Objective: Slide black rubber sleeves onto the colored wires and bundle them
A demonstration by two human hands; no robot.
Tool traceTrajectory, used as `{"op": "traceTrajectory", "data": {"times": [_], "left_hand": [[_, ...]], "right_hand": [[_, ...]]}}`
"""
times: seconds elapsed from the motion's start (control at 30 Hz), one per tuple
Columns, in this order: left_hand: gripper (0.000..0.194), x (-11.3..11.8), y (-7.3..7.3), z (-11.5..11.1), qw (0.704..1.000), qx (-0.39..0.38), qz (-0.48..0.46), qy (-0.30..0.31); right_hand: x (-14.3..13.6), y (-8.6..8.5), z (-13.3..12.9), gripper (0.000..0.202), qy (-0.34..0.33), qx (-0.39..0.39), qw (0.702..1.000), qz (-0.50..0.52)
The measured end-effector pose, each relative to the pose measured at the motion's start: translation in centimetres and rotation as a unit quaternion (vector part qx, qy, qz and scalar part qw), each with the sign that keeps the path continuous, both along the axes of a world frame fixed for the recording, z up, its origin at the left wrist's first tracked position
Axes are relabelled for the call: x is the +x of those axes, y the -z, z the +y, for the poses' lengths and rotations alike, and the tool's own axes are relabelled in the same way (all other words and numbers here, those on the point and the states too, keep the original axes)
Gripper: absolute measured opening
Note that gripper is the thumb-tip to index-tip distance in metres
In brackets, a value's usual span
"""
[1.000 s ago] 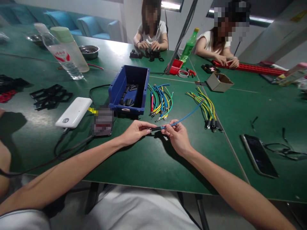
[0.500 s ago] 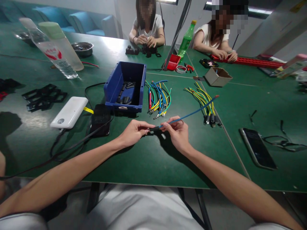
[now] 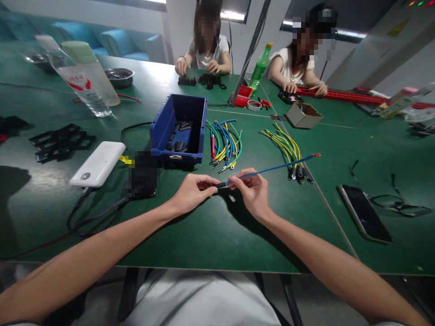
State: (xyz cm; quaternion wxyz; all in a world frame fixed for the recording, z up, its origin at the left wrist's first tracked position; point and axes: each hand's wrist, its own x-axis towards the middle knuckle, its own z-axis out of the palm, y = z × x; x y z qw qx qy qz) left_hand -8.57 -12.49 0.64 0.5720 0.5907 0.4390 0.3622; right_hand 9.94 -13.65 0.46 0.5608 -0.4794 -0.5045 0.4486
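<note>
Between my two hands is a blue wire [image 3: 285, 165] with a black sleeve [image 3: 221, 185] at its left end. My left hand [image 3: 195, 192] pinches the sleeved end between thumb and fingertips. My right hand [image 3: 253, 190] pinches the wire just right of the sleeve, and the wire's reddish tip points out to the right. Beyond my hands lies a bundle of mixed coloured wires [image 3: 226, 142], beside a blue bin [image 3: 178, 157] with small black pieces inside. Yellow-green wires with black-sleeved ends [image 3: 287, 145] lie to the right.
A white power bank [image 3: 98, 164], a dark phone [image 3: 144, 176] and cables lie left. Another phone [image 3: 365, 213] and glasses [image 3: 397, 204] are right. Bottles [image 3: 84, 86], a cardboard box [image 3: 303, 116] and a red tray [image 3: 242, 97] stand farther back. Two people sit across the table.
The wire's free end has swung lower and a little right. My left fingers have closed farther over the sleeved end. Across the table, both people's hands have moved; the view has shifted slightly.
</note>
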Motion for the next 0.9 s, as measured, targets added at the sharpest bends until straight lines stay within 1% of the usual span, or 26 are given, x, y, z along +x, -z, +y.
{"op": "traceTrajectory", "data": {"times": [0.17, 0.23, 0.33, 0.4, 0.5, 0.57, 0.6, 0.63, 0.67, 0.7, 0.77, 0.8, 0.83, 0.9], "left_hand": [[0.026, -0.1, -0.4, -0.1, 0.999, -0.002, -0.030, -0.027], [0.027, 0.1, -0.5, -0.3, 0.998, -0.004, -0.038, -0.042], [0.026, 0.5, -0.2, -0.6, 0.998, 0.007, -0.033, -0.051], [0.026, 0.7, 0.0, -0.9, 0.999, 0.022, -0.020, -0.043], [0.026, 0.7, -0.1, -1.1, 0.997, 0.074, 0.012, -0.019], [0.026, 0.3, -0.7, -1.0, 0.990, 0.133, 0.047, -0.004], [0.027, 0.0, -1.3, -0.8, 0.983, 0.169, 0.067, -0.007], [0.028, -0.5, -2.0, -0.5, 0.974, 0.208, 0.089, -0.025], [0.030, -1.1, -2.7, 0.1, 0.961, 0.247, 0.112, -0.057], [0.031, -1.7, -3.5, 0.8, 0.942, 0.287, 0.139, -0.103], [0.032, -3.1, -5.1, 3.1, 0.894, 0.344, 0.211, -0.196], [0.033, -3.7, -5.7, 4.5, 0.871, 0.352, 0.264, -0.218], [0.033, -4.3, -6.2, 6.0, 0.854, 0.349, 0.326, -0.206], [0.031, -5.2, -6.6, 9.2, 0.815, 0.329, 0.455, -0.143]], "right_hand": [[-0.2, -0.1, -0.6, 0.024, -0.004, -0.034, 0.998, 0.057], [-0.4, 0.1, -0.9, 0.031, -0.001, -0.043, 0.996, 0.080], [-0.9, 0.3, -1.2, 0.041, -0.021, -0.061, 0.993, 0.103], [-1.1, 0.3, -1.3, 0.042, -0.034, -0.067, 0.991, 0.110], [-1.0, 0.0, -1.1, 0.039, -0.038, -0.062, 0.992, 0.106], [-0.6, -0.2, -0.8, 0.041, -0.034, -0.056, 0.993, 0.100], [-0.3, -0.3, -0.7, 0.042, -0.031, -0.054, 0.993, 0.096], [0.1, -0.4, -0.5, 0.043, -0.026, -0.052, 0.994, 0.090], [0.5, -0.5, -0.3, 0.045, -0.022, -0.051, 0.995, 0.082], [0.8, -0.6, -0.1, 0.048, -0.020, -0.049, 0.996, 0.074], [1.4, -0.8, 0.2, 0.054, -0.019, -0.051, 0.997, 0.056], [1.6, -0.8, 0.3, 0.058, -0.021, -0.054, 0.997, 0.049], [1.7, -0.8, 0.4, 0.062, -0.024, -0.059, 0.997, 0.042], [1.8, -0.7, 0.5, 0.069, -0.029, -0.066, 0.997, 0.036]]}}
